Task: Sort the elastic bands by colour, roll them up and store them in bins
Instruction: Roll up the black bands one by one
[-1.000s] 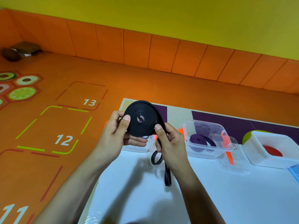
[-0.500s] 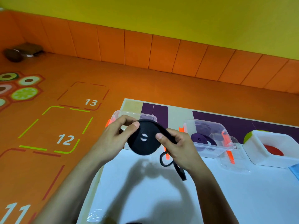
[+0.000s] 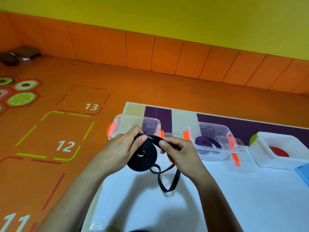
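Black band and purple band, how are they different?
The black band is black, the purple band purple. The black band is held by the left hand and right hand, its tail dangling; the purple band lies in a clear bin. Both are wound into rolls.

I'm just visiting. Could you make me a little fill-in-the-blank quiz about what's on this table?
The left hand and right hand grip a rolled band coloured ____.
The clear bin right of the hands holds a coil coloured ____.
The white bin holds a disc coloured ____.
Missing words: black, purple, red.
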Available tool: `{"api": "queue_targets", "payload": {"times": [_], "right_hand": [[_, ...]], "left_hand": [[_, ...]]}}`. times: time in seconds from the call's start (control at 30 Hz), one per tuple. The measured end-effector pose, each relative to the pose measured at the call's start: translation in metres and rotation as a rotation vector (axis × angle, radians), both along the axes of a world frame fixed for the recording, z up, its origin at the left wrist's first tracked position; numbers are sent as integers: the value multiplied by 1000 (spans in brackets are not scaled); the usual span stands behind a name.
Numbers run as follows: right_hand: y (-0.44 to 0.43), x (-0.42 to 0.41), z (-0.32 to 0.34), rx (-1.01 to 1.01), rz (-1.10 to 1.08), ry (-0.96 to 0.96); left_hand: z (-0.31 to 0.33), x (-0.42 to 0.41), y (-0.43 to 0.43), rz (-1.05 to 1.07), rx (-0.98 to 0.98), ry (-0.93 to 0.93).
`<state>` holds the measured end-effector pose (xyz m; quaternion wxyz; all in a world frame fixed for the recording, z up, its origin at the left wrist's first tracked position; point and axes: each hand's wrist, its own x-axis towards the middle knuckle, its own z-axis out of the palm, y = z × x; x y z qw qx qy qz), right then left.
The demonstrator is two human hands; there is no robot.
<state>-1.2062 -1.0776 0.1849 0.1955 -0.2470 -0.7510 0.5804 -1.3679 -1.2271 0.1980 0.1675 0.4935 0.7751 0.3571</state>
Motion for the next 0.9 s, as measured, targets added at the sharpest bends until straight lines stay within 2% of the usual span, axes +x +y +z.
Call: {"api": "queue_targets", "payload": {"times": [0.13,0.3,0.4,0.5,0.67,0.77,0.9], "right_hand": [[-1,-2,0,-45,-9,98],[-2,-4,2,221,92,24],[-2,-6,1,324,40,-17],[2,-5,-1,211,52,1],[2,-9,-31,38,275,-176],[0,-9,-49,-105,291,-153],[5,1,-74,-136,394,-312]], "left_hand": [[2,0,0,11,114,-130],[6,-5,-3,-1,124,-145],[8,-7,-5,-4,108,-87],[11,-9,-7,5,98,-44],[12,-13,-7,83,117,7],[7,-16,-9,107,104,0],[9,-27,-11,247,185,29]]}}
